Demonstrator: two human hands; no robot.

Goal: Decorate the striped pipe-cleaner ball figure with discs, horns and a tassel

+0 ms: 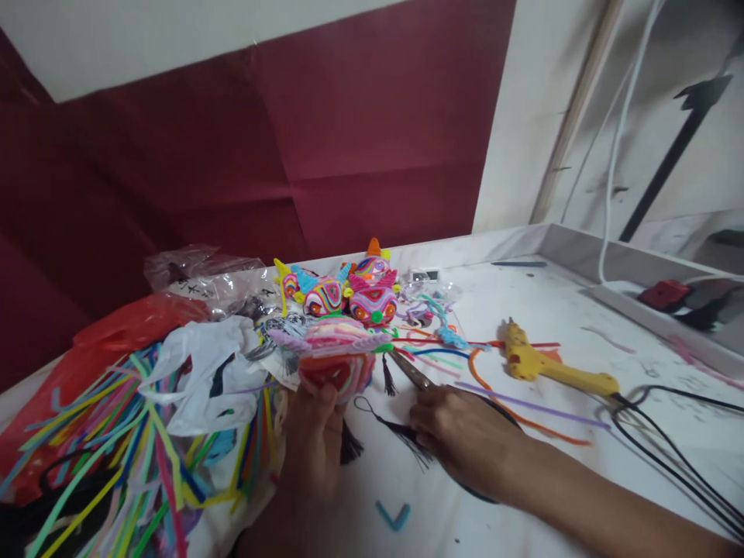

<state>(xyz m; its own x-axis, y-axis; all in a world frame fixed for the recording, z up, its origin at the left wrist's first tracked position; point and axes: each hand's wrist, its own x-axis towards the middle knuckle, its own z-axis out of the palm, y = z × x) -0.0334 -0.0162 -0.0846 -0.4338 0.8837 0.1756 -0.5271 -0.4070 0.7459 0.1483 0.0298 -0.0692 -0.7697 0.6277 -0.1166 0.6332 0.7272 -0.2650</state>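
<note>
Here, left hand (314, 438) snug round ornament (337, 366), right hand (456, 430) round scissors (411, 370).

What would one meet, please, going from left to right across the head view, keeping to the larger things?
Red plastic bag → white plastic bag → striped craft piece → scissors → yellow glue gun → red object in the side tray.

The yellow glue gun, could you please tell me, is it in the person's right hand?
No, the glue gun lies on the table, apart from the right hand, which holds scissors.
</note>
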